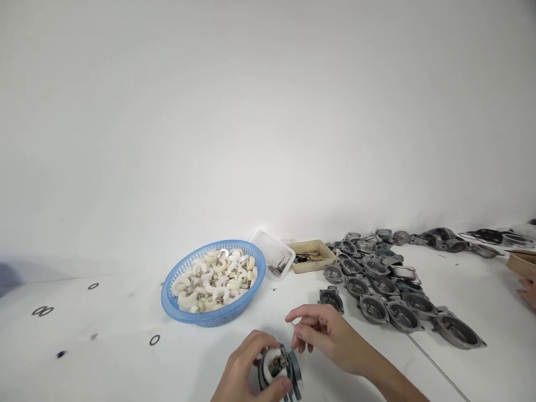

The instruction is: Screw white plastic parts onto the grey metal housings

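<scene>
Carburetor body (280,368), with a white float seated in it, is clasped in the left hand (247,371) at the near desk (104,357) edge. A thin pin (292,323) is pinched in the right hand (324,335). Judged step: pin insertion; fine alignment needed. Float basket (213,282) stands far left, metal bowls (389,296) right.

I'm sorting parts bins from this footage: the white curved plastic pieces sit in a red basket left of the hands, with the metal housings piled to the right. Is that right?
Not quite. The head view shows the basket is blue, not red. The rest holds: the white curved plastic pieces fill it, left of the hands, and the metal housings are piled to the right.
</scene>
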Tool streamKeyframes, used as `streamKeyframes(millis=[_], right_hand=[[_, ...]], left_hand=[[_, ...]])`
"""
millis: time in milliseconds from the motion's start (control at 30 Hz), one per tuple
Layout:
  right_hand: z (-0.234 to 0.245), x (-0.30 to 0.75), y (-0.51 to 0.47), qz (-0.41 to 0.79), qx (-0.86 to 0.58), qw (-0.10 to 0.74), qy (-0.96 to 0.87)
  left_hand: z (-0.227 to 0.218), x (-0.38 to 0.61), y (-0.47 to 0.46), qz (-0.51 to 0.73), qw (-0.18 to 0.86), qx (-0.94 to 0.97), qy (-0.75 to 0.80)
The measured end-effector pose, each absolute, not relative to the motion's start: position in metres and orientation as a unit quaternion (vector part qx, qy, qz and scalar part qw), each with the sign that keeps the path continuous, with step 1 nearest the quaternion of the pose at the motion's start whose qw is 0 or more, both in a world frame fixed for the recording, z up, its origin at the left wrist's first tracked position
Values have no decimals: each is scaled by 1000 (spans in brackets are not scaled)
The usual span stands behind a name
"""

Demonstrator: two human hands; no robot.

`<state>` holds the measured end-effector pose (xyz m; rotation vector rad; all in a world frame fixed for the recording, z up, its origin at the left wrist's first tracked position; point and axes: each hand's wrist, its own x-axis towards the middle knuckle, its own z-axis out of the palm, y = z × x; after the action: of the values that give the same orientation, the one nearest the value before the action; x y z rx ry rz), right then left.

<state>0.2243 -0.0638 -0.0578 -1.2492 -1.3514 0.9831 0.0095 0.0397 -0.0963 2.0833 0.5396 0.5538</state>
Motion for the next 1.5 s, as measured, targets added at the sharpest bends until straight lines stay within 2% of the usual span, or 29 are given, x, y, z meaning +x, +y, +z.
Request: streamKeyframes(millis=[233, 400, 567, 733, 900, 1167, 1500], right_hand=[[-62, 212, -62, 396, -517, 526, -547], [-75, 201, -54, 326, -577, 534, -524], [-77, 195, -50, 293, -581, 542, -532], [-79, 189, -50, 300, -573, 556, -522], [-83, 185, -49, 310, -552, 581, -512], [-85, 184, -48, 319, -547, 587, -504], [-90, 183, -44, 359, -527, 604, -477]], left_hand=[[-111, 10, 44, 272, 432, 836, 199], [-116, 10, 43, 323, 393, 839, 193], [-113, 8, 41, 305, 357, 865, 178], [-110, 10, 35, 348, 366, 840, 197], [-110, 9, 39, 310, 369, 856, 187], [-112, 13, 35, 330, 416, 818, 222], [-108, 14, 31, 342, 402, 812, 248]])
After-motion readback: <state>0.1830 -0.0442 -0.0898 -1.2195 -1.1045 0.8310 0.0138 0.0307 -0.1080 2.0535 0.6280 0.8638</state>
